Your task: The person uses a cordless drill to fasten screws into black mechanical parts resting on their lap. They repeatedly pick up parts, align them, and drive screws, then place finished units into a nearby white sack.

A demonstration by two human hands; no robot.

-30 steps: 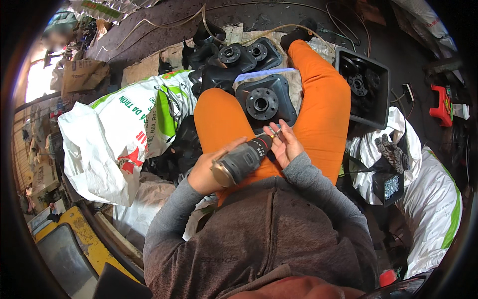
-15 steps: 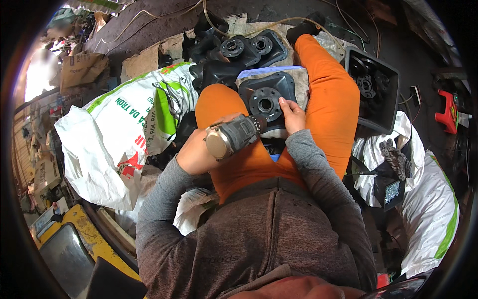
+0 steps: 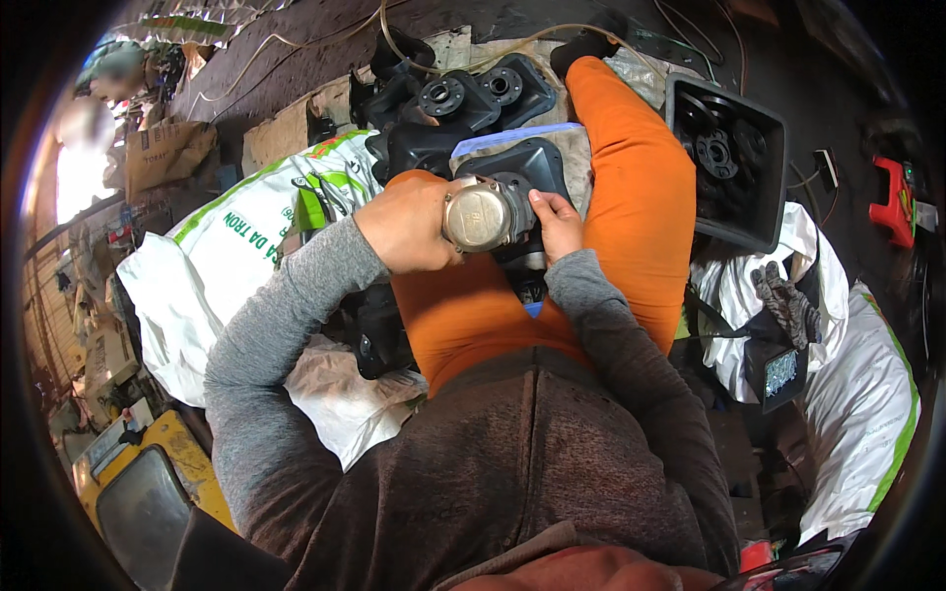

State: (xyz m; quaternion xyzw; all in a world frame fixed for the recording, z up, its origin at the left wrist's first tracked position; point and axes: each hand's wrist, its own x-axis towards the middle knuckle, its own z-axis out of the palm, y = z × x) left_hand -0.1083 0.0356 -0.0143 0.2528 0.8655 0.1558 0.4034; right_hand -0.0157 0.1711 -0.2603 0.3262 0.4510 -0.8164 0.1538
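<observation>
My left hand (image 3: pixel 409 222) is wrapped round a power drill (image 3: pixel 480 219) with a round metal rear cap. The drill stands over a black square-based part with a round flange (image 3: pixel 545 161), lying between my knees; the drill body hides most of the flange and the tip. Close to the drill's right side, my right hand (image 3: pixel 564 231) has its fingers curled in and the thumb pressed against them, at the edge of the flange. Whatever those fingers pinch is too small or hidden. Under the part lies a cloth with a bluish edge (image 3: pixel 512 138).
Several similar black flanged parts (image 3: pixel 443 97) lie ahead on cardboard. A black bin (image 3: pixel 778 163) with more parts stands right, above a small box of screws (image 3: pixel 780 374) and a grey glove (image 3: pixel 785 300). White sacks (image 3: pixel 182 330) lie left. A hose (image 3: pixel 552 39) crosses the far floor.
My left hand has brought the drill forward and right, tilting it upright over the flange, which it now mostly covers. My right hand stays beside the flange, its fingers more curled.
</observation>
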